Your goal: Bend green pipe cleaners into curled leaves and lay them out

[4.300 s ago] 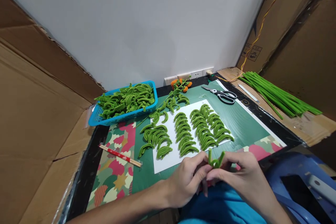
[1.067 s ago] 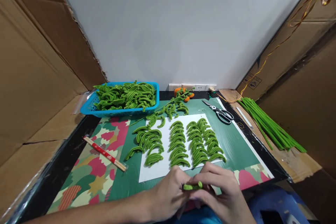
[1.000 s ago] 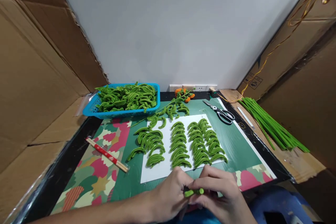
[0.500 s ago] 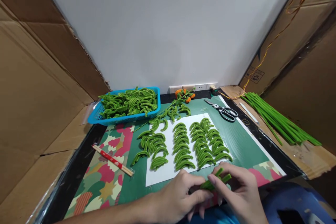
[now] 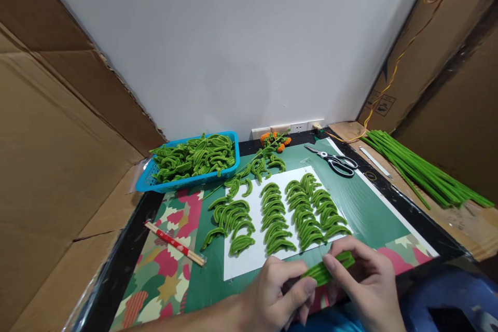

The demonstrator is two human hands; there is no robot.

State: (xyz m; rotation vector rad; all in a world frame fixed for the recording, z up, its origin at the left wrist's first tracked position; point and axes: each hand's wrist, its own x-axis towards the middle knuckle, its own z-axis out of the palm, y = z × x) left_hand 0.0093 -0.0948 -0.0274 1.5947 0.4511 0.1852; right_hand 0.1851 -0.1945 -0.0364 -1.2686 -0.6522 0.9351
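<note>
Between my two hands lies a short flat bundle of green pipe cleaners (image 5: 322, 273), just over the near edge of the table. Its left end is pinched by my left hand (image 5: 282, 290), thumb on top. The other end sits between the thumb and fingers of my right hand (image 5: 363, 280). Beyond them, a white sheet of paper (image 5: 237, 271) carries columns of curved green pipe-cleaner leaves (image 5: 277, 218). A looser cluster of such leaves (image 5: 233, 215) overlaps the sheet's left side.
A blue basket (image 5: 187, 182) heaped with green leaves stands back left. Orange flowers (image 5: 280, 141) lie behind the paper, scissors (image 5: 336, 162) to the right. Long green pipe cleaners (image 5: 424, 168) and a white pen (image 5: 375, 162) rest far right; wrapped chopsticks (image 5: 175, 243) lie left.
The pipe cleaners in my hands now lie side by side as a flatter, straighter strip; before, their ends stuck out unevenly. My right hand has shifted slightly right, and the view has moved a little.
</note>
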